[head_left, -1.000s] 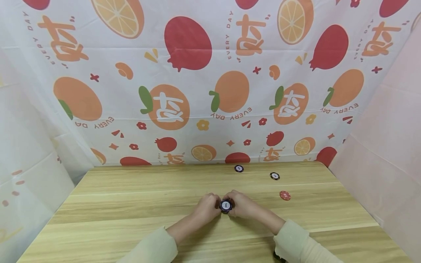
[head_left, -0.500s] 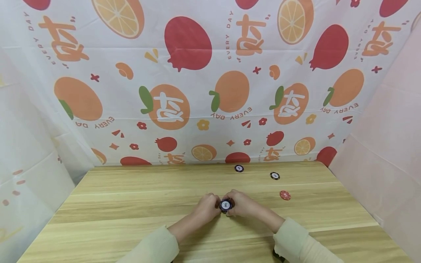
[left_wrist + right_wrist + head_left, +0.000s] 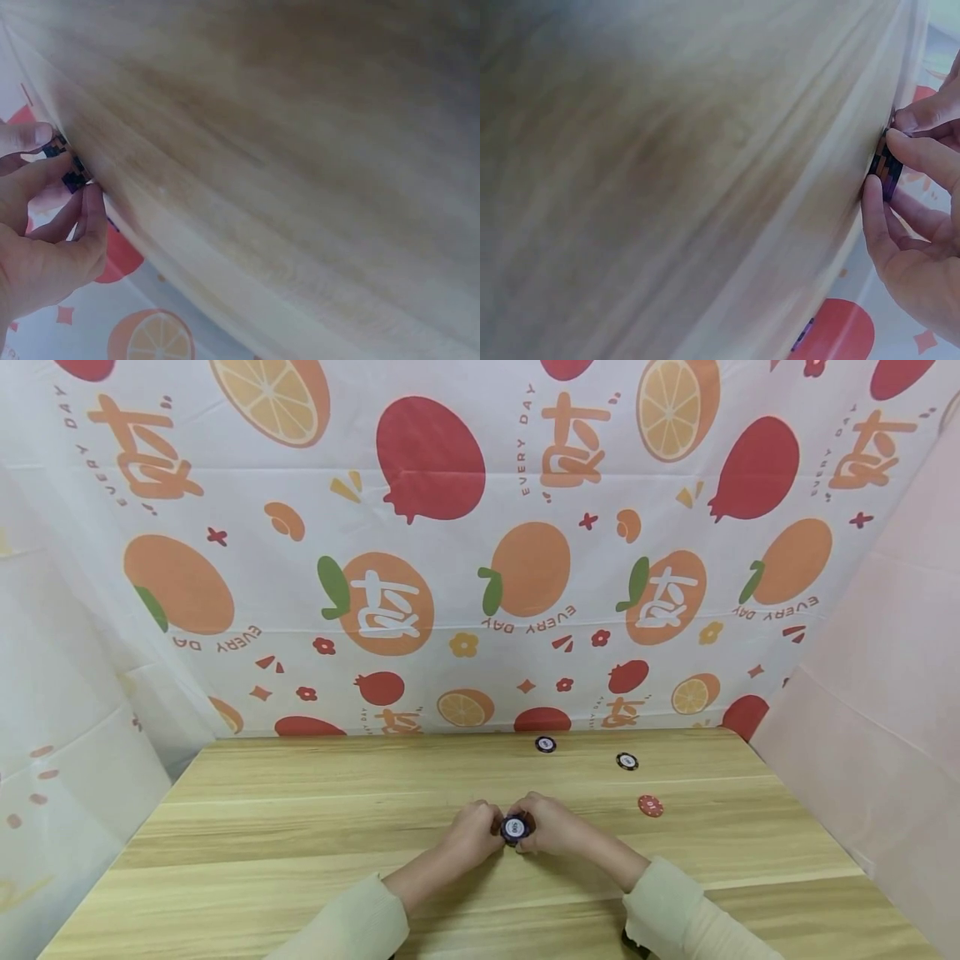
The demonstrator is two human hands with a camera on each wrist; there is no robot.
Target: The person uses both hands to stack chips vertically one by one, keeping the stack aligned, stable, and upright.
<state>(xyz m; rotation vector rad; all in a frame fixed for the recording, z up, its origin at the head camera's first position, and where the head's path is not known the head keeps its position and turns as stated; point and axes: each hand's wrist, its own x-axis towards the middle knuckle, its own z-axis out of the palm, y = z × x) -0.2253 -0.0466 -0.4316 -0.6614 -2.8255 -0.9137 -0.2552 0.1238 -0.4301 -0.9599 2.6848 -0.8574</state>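
Fingers of the left hand point(image 3: 471, 832) and right hand point(image 3: 551, 827) curl around a stack of chips point(image 3: 514, 828), pinching it between them on the table point(image 3: 300, 827). Beyond lie 3 loose chips: 2 dark point(image 3: 545, 744) point(image 3: 627, 762), 1 red point(image 3: 650, 806).

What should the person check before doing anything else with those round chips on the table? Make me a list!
1. Both hands hold the small stack of dark round poker chips: ok, left hand and right hand pinch it from each side.
2. Stack rests on the light wooden table: ok.
3. Stack edges line up: cannot tell, fingers hide them.
4. Loose chips lie apart from the hands: ok, red round chip, black round chip and far dark round chip lie separate.
5. Number of chips in the stack: cannot tell.
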